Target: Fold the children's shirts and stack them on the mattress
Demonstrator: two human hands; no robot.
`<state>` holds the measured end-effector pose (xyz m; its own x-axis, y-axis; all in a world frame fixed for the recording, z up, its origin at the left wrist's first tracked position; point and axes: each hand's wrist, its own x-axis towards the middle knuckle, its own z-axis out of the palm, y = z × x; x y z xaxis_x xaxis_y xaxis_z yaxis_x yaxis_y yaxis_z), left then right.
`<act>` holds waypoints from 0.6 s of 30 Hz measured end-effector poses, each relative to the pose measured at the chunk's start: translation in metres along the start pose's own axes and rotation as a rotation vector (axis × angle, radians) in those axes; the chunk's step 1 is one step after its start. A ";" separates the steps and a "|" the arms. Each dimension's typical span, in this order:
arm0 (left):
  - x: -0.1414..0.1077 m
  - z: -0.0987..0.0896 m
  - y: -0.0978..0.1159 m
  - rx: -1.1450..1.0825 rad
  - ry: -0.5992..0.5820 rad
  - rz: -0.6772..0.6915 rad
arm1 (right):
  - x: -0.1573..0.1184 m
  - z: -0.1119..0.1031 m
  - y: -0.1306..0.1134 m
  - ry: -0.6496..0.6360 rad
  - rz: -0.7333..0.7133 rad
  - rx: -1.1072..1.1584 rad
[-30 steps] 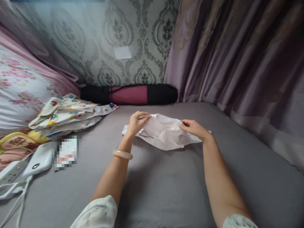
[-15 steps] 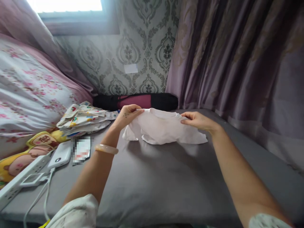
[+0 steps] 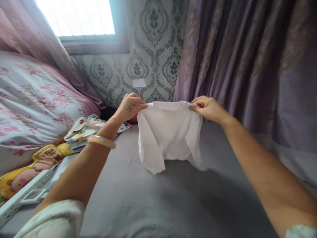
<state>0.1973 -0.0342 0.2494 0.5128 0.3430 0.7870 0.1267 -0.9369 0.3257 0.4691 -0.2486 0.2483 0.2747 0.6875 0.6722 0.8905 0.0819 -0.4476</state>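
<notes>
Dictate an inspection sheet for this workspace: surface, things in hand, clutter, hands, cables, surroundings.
Surface: grey sheet, faint creases, shadow by the shirt.
Things in hand: white long-sleeved shirt, held up, sleeves hanging; whether it touches the sheet is unclear.
Clutter: patterned cloth pile, yellow cartoon plush, white power strip, all at left.
Hands: left hand and right hand each pinch a shoulder.
Cables: nothing clearly seen.
Surroundings: patterned wall, bright window, purple curtain at right.

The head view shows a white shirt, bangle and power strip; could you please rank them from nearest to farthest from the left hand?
1. White shirt: pinched by the left hand.
2. Bangle: worn behind that hand.
3. Power strip: at the picture's lower left.
</notes>
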 end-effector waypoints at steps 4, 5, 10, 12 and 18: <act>0.011 0.007 0.002 0.046 0.026 -0.014 | 0.012 0.002 0.002 0.062 -0.046 -0.078; 0.013 0.010 0.004 0.061 0.017 -0.028 | 0.013 0.003 0.002 0.062 -0.059 -0.096; 0.017 0.024 0.011 0.109 0.198 -0.121 | 0.019 0.009 0.004 0.131 -0.093 -0.135; 0.018 0.028 0.012 0.100 0.205 -0.132 | 0.020 0.011 0.007 0.168 -0.081 -0.149; 0.025 0.032 0.004 0.019 0.180 -0.189 | 0.024 0.018 0.017 0.240 -0.064 -0.147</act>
<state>0.2381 -0.0320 0.2533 0.3192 0.5166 0.7945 0.2223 -0.8558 0.4671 0.4844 -0.2174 0.2461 0.2791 0.4929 0.8241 0.9468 0.0022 -0.3219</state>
